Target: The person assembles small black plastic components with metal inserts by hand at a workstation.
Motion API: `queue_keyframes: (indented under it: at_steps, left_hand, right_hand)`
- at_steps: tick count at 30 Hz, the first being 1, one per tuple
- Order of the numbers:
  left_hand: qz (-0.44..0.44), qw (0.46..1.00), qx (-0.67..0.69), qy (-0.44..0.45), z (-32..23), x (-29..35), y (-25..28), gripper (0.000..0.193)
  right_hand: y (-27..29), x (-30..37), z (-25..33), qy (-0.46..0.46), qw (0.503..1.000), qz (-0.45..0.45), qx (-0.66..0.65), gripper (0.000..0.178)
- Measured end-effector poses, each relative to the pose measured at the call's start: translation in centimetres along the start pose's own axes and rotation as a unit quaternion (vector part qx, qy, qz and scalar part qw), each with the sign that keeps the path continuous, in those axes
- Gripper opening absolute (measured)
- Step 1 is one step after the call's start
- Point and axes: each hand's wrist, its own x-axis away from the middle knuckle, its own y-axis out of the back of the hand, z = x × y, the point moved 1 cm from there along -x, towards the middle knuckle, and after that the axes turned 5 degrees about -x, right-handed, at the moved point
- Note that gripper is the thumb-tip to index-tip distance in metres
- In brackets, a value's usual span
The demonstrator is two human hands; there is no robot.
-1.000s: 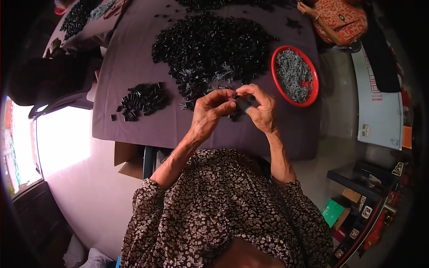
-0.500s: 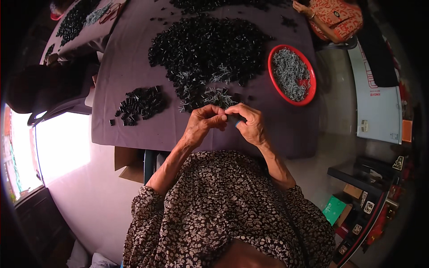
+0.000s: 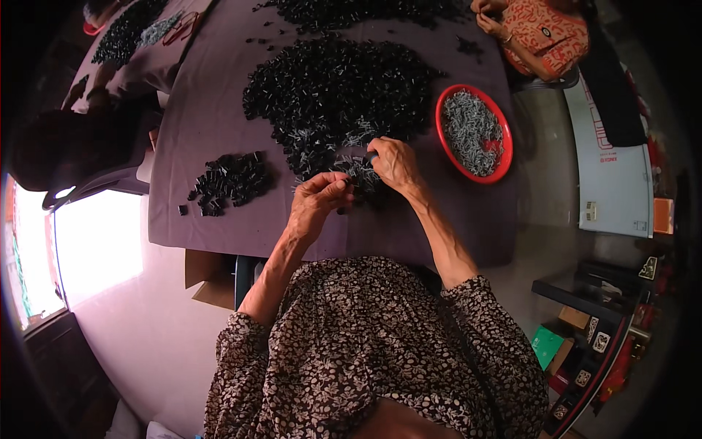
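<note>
My left hand (image 3: pixel 316 207) is closed in a pinch near the table's front, with a small black piece (image 3: pixel 347 181) at the fingertips. Beyond and to its right, my right hand (image 3: pixel 395 167) reaches over a small heap of grey pins (image 3: pixel 352 170). Its fingers are bent together and a dark cover with a blue edge shows at them; whatever they pinch, if anything, is hidden. A large pile of small black pieces (image 3: pixel 336 84) spreads just beyond both hands, with more grey pins (image 3: pixel 360 132) lying on its near side.
A smaller heap of black pieces (image 3: pixel 228 181) lies to the left on the purple tablecloth (image 3: pixel 197 124). At the right stands a red bowl (image 3: pixel 504 161) of grey pins. Another person's hand (image 3: pixel 493 25) is at the far right; a dark chair (image 3: pixel 80 154) stands left.
My hands have parted. The right one moved forward to the grey pins, while the left shifted slightly left, still pinching. The far-right person's hands moved slightly.
</note>
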Motion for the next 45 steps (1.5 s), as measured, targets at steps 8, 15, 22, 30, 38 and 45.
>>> queue_keyframes:
  at_steps: [8,15,22,30,38,45]
  left_hand:
    - [-0.011,0.998,0.051,-0.018,-0.4,-0.5,0.4,0.019]
    - [0.009,0.995,0.087,-0.042,-0.5,-0.9,0.2,0.018]
    - [0.057,0.985,0.158,-0.046,-0.4,-1.2,-0.5,0.015]
    - [0.033,0.994,0.1,-0.01,0.4,-0.9,-0.6,0.012]
    - [0.035,0.996,0.074,0.022,1.1,-0.6,-1.8,0.013]
    - [0.037,0.995,0.087,0.022,1.3,-0.6,-1.8,0.014]
  right_hand:
    - [-0.4,-1.4,1.5,0.07,0.988,0.065,0.122,0.005]
    - [0.3,-1.4,1.5,0.079,0.993,0.07,0.057,0.01]
    - [2.5,0.5,-0.6,-0.058,0.979,0.009,-0.194,0.01]
    - [4.1,3.2,-3.9,-0.111,0.975,-0.019,-0.19,0.02]
    - [3.9,2.0,-3.3,-0.014,1.0,0.002,-0.011,0.033]
    - [4.0,2.1,-4.0,-0.02,0.999,-0.024,-0.044,0.03]
